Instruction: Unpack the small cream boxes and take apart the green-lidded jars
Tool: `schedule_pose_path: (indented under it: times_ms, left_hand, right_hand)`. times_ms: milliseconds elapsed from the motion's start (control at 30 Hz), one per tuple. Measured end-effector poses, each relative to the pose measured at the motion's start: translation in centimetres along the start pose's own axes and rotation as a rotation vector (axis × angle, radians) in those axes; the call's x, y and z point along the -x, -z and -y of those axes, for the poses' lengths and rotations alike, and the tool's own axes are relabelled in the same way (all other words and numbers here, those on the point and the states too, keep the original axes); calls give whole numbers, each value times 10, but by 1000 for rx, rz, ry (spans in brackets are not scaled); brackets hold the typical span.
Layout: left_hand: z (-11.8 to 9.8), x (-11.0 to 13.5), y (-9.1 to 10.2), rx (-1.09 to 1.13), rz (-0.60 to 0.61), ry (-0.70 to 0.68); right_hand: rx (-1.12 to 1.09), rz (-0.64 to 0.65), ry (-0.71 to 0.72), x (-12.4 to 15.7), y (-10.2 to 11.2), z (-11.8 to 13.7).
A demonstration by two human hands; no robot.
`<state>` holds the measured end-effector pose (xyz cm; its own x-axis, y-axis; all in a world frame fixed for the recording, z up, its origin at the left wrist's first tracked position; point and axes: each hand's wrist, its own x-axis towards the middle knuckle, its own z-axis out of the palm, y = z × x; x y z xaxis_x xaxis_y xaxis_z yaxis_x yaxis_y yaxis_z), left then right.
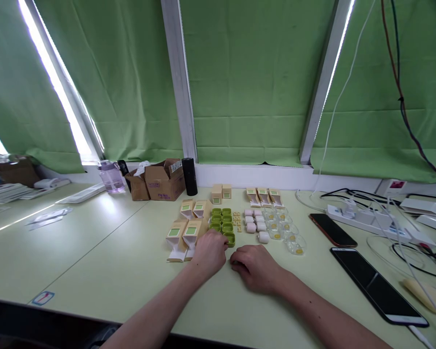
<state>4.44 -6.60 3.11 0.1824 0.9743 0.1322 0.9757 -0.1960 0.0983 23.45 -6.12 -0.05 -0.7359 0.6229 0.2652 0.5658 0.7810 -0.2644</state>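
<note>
My left hand [210, 251] is closed, its fingertips at the left edge of the nearest small green square tray [230, 240]. Just right of it, my right hand [255, 267] rests on the table with curled fingers; whatever they hold, if anything, is hidden. Beyond the left hand, more green trays [226, 219] stand in two columns. Beside them lie small yellowish squares [237, 220], pale pink rolls [251, 227] and clear plastic domed pieces [296, 246] with yellow spots. Open cream cartons [191, 232] with green labels lie left of my left hand.
Closed cream boxes [216, 195] and more open cartons [263, 197] stand farther back. Two phones [378, 286] [333, 230] and a cabled power strip [366, 222] lie right. A cardboard box [165, 182], black cylinder [189, 177] and purple bottle [111, 177] stand back left.
</note>
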Motion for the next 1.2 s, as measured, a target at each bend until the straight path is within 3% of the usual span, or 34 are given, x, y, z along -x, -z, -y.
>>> schedule_pose_path:
  times_ms: [733, 1000, 1200]
  left_hand:
    - [1, 0, -4, 29, -26, 30]
    - [6, 1, 9, 150, -210, 31]
    - [20, -16, 29, 208, -340, 6]
  right_hand:
    - [12, 2, 8, 0, 3, 2]
    - [-1, 15, 3, 1, 6, 4]
    - [-3, 49, -13, 0, 9, 6]
